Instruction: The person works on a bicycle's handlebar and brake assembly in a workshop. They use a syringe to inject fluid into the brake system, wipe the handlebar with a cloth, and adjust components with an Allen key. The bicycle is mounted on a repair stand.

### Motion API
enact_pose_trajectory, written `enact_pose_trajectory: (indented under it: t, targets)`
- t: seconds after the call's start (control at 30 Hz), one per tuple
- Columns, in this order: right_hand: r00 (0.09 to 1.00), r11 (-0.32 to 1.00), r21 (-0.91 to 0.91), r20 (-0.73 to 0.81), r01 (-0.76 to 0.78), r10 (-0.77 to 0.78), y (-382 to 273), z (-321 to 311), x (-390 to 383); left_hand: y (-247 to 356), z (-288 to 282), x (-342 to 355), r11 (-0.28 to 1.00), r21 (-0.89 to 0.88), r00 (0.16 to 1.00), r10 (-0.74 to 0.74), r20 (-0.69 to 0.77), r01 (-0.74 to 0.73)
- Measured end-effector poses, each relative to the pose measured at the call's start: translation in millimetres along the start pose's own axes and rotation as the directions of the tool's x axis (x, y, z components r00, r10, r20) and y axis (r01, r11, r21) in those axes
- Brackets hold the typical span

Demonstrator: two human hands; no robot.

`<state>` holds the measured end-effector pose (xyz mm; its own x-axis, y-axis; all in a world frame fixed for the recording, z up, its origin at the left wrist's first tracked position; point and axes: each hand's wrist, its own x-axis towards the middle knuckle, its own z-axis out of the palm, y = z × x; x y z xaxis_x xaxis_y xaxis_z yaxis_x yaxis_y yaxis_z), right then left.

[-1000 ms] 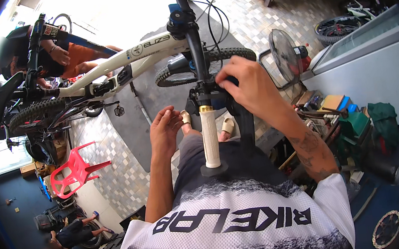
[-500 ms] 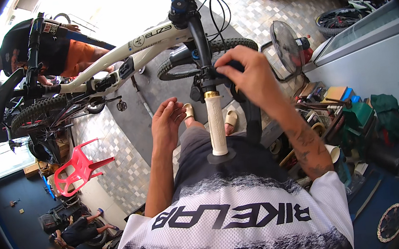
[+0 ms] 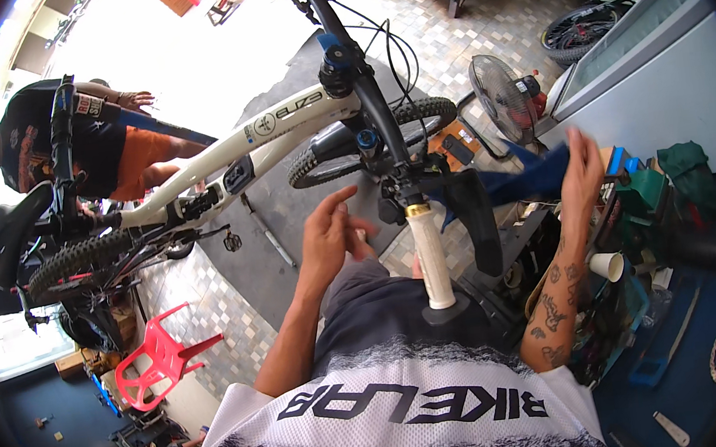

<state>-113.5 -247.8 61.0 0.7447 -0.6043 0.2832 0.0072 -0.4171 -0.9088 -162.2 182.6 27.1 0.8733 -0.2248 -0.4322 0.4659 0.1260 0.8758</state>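
Observation:
A white-framed mountain bike (image 3: 278, 131) stands before me. Its black handlebar (image 3: 377, 117) runs toward my body and ends in a cream rubber grip (image 3: 433, 259) with a gold collar. Just left of that grip, my left hand (image 3: 331, 237) hovers with nothing in it, fingers apart and partly blurred. Out to the right, my right hand (image 3: 581, 167) has its fingers closed on one end of a dark blue cloth (image 3: 524, 182). The cloth stretches back toward the handlebar, partly behind a black curved part (image 3: 473, 220) beside the grip.
A standing fan (image 3: 502, 95) is at the right, beside a grey cabinet (image 3: 659, 96). Tools and boxes crowd a bench near a white cup (image 3: 607, 266). A red plastic chair (image 3: 158, 358) stands at left. Another person (image 3: 87, 138) bends behind the bike's saddle (image 3: 19, 233).
My right hand has left the handlebar and swung right, and the blue cloth now shows in it. My left hand has risen slightly toward the bar. The view has shifted.

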Motion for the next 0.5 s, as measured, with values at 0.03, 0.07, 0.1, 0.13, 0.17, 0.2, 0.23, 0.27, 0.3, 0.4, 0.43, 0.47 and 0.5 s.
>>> enact_pose_trajectory:
  t: [0.03, 0.07, 0.1, 0.13, 0.17, 0.2, 0.23, 0.27, 0.3, 0.4, 0.43, 0.47, 0.5]
  targets:
    - [0.911, 0.889, 0.237, -0.040, -0.391, 0.411, 27, -5, -17, -12, -1, 9, 0.999, -0.026, 0.999, 0.041, 0.010, -0.041]
    - [0.674, 0.575, 0.488, 0.039, -0.657, 0.738, 51, -5, -45, -28, -2, 21, 0.994, 0.103, 0.999, 0.038, 0.021, -0.040]
    - [0.538, 0.351, 0.561, 0.206, -0.750, 0.818, 73, 8, -82, -46, -1, 34, 0.980, 0.182, 0.993, 0.069, 0.092, -0.084]
    - [0.386, 0.153, 0.569, 0.315, -0.808, 0.867, 86, 16, -121, -65, -3, 44, 0.958, 0.274, 0.987, 0.043, 0.152, -0.084]
    - [0.327, 0.075, 0.518, 0.417, -0.852, 0.848, 92, 32, -161, -84, -6, 53, 0.921, 0.384, 0.958, -0.049, 0.281, -0.065]
    - [0.282, -0.045, 0.541, 0.506, -0.840, 0.815, 91, 61, -208, -103, -9, 64, 0.866, 0.501, 0.933, -0.170, 0.319, -0.014]
    - [0.180, -0.180, 0.499, 0.589, -0.848, 0.788, 84, 95, -250, -124, -6, 69, 0.932, 0.300, 0.898, -0.299, 0.324, 0.202]
    - [0.137, -0.195, 0.480, 0.572, -0.856, 0.809, 73, 128, -286, -141, -7, 71, 0.904, 0.070, 0.831, -0.415, 0.370, 0.421]
    - [0.199, -0.138, 0.467, 0.601, -0.873, 0.774, 60, 156, -316, -155, -8, 72, 0.774, -0.078, 0.744, -0.569, 0.351, 0.628]
    - [0.914, 0.946, 0.028, 0.267, -0.324, 0.305, 32, 185, -351, -169, -23, 71, 0.459, -0.406, 0.612, -0.602, 0.513, 0.791]
    - [0.947, 0.971, -0.198, 0.262, -0.133, 0.184, 32, 181, -354, -167, -23, 67, 0.454, -0.363, 0.571, -0.506, 0.647, 0.814]
    - [0.985, 0.961, -0.255, 0.110, -0.104, 0.136, 27, 176, -365, -162, -20, 60, 0.420, -0.275, 0.473, -0.495, 0.729, 0.865]
    - [0.995, 0.932, -0.353, 0.025, -0.084, 0.099, 29, 168, -372, -156, -15, 51, 0.491, -0.195, 0.466, -0.523, 0.714, 0.849]
